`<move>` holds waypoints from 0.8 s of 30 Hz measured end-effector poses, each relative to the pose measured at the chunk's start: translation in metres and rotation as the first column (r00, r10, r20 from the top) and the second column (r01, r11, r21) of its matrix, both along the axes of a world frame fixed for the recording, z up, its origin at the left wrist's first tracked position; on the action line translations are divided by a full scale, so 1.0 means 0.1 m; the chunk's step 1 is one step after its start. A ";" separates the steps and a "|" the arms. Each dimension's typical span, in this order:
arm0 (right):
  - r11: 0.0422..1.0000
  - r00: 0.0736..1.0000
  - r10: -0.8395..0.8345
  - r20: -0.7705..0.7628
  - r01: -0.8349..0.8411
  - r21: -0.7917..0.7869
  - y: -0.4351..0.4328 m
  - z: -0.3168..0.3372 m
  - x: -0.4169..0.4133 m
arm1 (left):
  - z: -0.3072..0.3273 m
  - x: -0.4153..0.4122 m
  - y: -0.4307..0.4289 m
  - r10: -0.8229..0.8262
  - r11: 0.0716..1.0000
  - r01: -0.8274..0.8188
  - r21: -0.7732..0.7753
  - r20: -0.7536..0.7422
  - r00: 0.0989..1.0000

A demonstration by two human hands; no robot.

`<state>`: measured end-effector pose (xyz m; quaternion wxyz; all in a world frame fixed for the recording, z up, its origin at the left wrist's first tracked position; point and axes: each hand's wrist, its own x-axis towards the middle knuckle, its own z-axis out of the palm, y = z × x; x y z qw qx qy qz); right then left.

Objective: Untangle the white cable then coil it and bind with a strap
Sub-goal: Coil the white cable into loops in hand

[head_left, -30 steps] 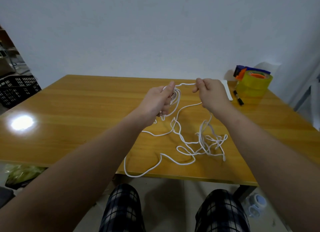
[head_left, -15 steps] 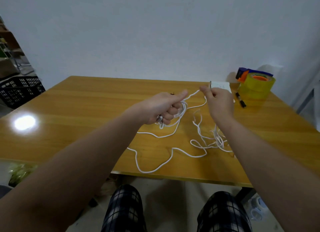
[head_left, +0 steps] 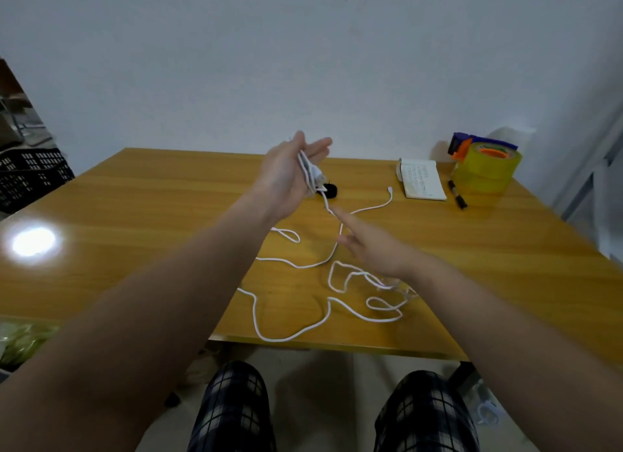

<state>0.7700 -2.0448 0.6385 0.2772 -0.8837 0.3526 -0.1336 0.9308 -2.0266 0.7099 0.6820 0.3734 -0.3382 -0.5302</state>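
The left hand (head_left: 286,178) is raised above the bench (head_left: 141,215) with the palm turned inward. It holds a small bundle of white cable (head_left: 328,320) loops in the fork of thumb and fingers (head_left: 322,146), which are stretched out. I cannot tell whether the lower fingers curl round the loops.

1 strand drops from the bundle to the right hand (head_left: 374,251), which is blurred, released and grasping nothing, its forefinger tip at the strand. The rest of the cable lies in loose bends on the bench, knotted near the right wrist, with 1 bend past the front edge and its plug end near the notebook (head_left: 423,178).

A black strap (head_left: 332,191) lies just behind the left hand. A marker (head_left: 456,194) and a tape dispenser (head_left: 485,167) sit at the far right.
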 end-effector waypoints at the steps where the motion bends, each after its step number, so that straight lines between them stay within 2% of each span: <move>1: 0.999 0.999 -0.032 0.014 0.032 -0.009 0.00 -0.01 -0.04 | 0.00 0.06 -0.02 0.055 0.998 -0.055 0.016 -0.002 0.998; 4: 0.989 0.989 -0.107 0.104 0.117 -0.091 -0.01 -0.07 -0.15 | -0.08 0.17 -0.05 0.146 0.987 -0.147 0.065 0.018 0.989; 6: 0.958 0.995 -0.081 -0.059 0.061 -0.279 0.00 -0.10 -0.18 | -0.16 0.14 -0.06 0.153 0.984 -0.153 0.093 0.008 0.988; 9: 0.870 0.917 -0.098 -0.386 -0.110 -0.481 0.10 0.02 -0.12 | -0.23 0.05 -0.09 0.148 0.980 -0.149 0.133 0.018 0.989; 12: 0.806 0.883 -0.071 -0.463 -0.223 -0.549 0.19 0.23 -0.03 | -0.22 -0.05 -0.07 0.134 0.979 -0.136 0.151 0.025 0.991; 16: 0.770 0.931 -0.017 -0.365 -0.221 -0.599 0.17 0.38 0.00 | -0.23 -0.11 -0.03 0.094 0.985 -0.113 0.134 0.141 0.986; 21: 0.818 0.996 0.055 -0.069 -0.085 -0.569 0.05 0.50 0.01 | -0.33 -0.16 0.06 -0.075 0.993 0.050 0.102 0.253 0.965; 24: 0.845 0.996 0.022 0.083 0.026 -0.533 0.03 0.52 -0.02 | -0.35 -0.20 0.11 -0.153 0.986 0.113 0.120 0.412 0.898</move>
